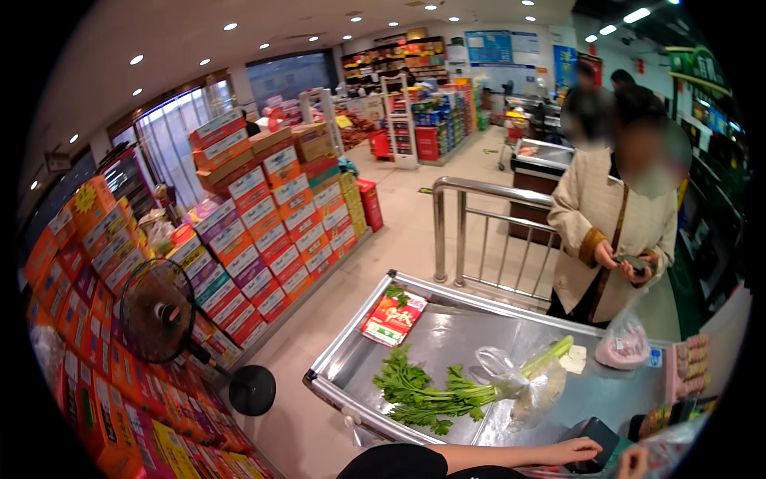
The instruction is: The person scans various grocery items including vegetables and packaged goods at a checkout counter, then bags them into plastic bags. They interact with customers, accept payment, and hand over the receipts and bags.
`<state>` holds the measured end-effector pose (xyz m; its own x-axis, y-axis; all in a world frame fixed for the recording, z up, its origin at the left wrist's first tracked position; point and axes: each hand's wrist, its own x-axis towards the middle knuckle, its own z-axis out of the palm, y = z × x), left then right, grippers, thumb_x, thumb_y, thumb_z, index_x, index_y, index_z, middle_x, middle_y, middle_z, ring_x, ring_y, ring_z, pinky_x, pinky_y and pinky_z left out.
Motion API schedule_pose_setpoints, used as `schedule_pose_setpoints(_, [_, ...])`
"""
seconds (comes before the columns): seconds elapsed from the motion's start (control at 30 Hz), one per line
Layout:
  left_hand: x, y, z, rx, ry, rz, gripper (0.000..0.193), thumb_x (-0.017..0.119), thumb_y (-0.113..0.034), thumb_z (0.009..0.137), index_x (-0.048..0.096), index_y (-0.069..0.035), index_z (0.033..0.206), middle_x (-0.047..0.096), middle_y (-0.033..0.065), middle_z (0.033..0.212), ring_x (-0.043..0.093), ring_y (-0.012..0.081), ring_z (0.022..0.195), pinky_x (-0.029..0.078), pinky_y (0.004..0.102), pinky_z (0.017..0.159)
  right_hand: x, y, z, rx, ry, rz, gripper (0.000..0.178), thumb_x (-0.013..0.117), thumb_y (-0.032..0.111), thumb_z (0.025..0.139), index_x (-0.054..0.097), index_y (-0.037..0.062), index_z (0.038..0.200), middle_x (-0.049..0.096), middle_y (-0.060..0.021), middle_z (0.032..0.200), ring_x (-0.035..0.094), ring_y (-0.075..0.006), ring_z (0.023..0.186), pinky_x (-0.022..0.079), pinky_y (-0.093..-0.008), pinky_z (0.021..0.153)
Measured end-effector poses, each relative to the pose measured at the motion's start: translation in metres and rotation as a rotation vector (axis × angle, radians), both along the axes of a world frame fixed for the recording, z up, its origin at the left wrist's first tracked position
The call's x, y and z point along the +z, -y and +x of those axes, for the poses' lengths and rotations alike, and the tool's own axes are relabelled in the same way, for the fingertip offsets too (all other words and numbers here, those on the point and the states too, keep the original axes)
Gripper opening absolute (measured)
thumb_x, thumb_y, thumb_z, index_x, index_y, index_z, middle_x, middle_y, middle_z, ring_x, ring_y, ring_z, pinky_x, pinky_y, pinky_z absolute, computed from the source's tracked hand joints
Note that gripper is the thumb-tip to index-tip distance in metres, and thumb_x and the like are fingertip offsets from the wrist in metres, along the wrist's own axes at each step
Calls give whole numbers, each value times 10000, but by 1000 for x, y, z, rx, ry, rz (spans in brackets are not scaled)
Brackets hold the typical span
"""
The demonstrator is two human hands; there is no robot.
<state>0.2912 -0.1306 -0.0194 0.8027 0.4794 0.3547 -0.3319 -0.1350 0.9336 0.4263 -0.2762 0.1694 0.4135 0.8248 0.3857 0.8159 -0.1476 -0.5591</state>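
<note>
My left forearm lies along the near edge of the metal checkout counter (479,319), with my left hand (578,452) resting on a dark box-shaped device (597,437), fingers laid over it. Only part of my right hand (633,461) shows at the lower edge, beside a clear plastic bag (674,447); its fingers are too cut off to read. Leafy celery (435,391) lies across the counter, its stalks partly inside a clear bag (531,391). A red flat package (393,317) with some green leaf on it sits at the far left corner. A knotted bag of pinkish food (622,343) stands at the right.
Across the counter, a person in a beige coat (614,215) holds a dark phone (634,262), beside a steel railing (499,191). Packaged goods (691,366) stand at the right end. Stacked cartons (263,231) and a black fan (159,310) are on the left.
</note>
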Motion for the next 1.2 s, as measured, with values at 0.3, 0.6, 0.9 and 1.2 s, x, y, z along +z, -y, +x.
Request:
schedule_pose_setpoints(0.3, [76, -23, -91, 209, 239, -742, 265, 510, -322, 919, 523, -91, 1049, 529, -14, 934, 496, 61, 886, 403, 214, 781, -28, -104, -131, 679, -429, -11, 105, 586, 54, 847, 574, -11, 928, 554, -58, 770, 502, -116, 690, 425, -251, 629])
schedule_pose_setpoints(0.6, [101, -45, -186, 716, 184, -750, 238, 529, -210, 913, 541, -52, 1090, 609, 21, 919, 571, 112, 750, 460, 252, 704, -39, -138, -101, 389, -605, 91, 89, 592, 92, 797, 574, 19, 750, 562, -26, 715, 517, -130, 671, 411, -253, 615])
schedule_pose_setpoints(0.9, [89, -45, -234, 963, 31, -740, 280, 512, -251, 926, 545, -42, 1110, 602, 23, 967, 552, 86, 812, 446, 239, 716, -114, -169, -85, 275, -1222, -444, 356, 440, 421, 936, 593, 100, 915, 532, 30, 798, 436, -79, 693, 321, -212, 588])
schedule_pose_setpoints(1.2, [70, -44, -252, 826, -12, -677, 275, 448, -142, 931, 516, 0, 1156, 609, 80, 1066, 587, 143, 918, 462, 273, 817, -99, -163, -91, 396, -1501, -323, 150, 568, 203, 888, 605, 58, 888, 598, 5, 811, 534, -77, 706, 410, -203, 617])
